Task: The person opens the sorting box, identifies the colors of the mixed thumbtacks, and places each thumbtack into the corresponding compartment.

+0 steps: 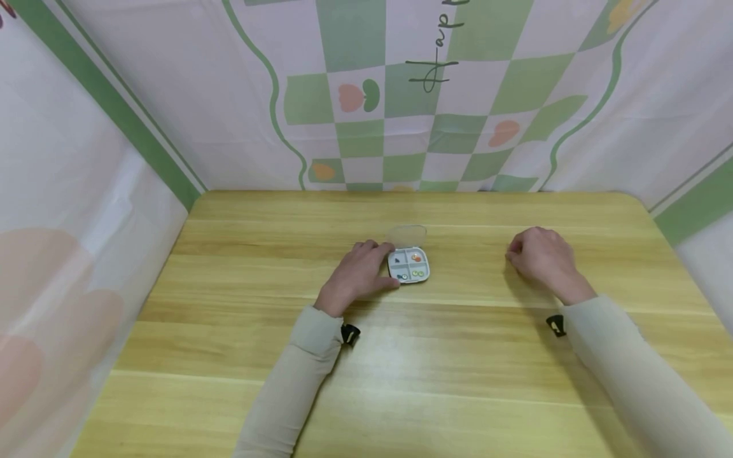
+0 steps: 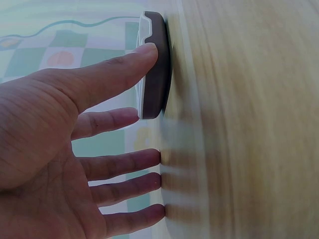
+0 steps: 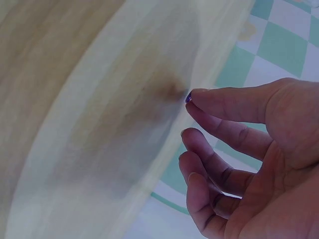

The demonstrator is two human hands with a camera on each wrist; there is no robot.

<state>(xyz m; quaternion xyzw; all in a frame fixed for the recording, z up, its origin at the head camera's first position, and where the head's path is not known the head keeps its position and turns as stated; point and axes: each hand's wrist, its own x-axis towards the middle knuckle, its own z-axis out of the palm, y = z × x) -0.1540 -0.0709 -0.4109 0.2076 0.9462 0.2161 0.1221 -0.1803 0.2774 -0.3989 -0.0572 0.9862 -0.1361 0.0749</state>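
Note:
A small pill box (image 1: 408, 266) lies on the wooden table with its clear lid (image 1: 408, 236) folded back. Pale dividers split it into several compartments, which hold tiny orange, green and dark pieces. My left hand (image 1: 359, 270) holds the box at its left side, thumb at the near edge and index finger at the far corner. In the left wrist view, the box's dark side (image 2: 156, 74) shows under the thumb. Off to the right, my right hand (image 1: 541, 254) pinches a tiny shiny purple-blue piece (image 3: 188, 97) between thumb and index finger; its kind is too small to tell.
The wooden table (image 1: 229, 356) ends at the back against a hanging cloth (image 1: 412, 140) with green and white checks. More cloth hangs at the left and right sides. A black strap piece shows at each sleeve cuff.

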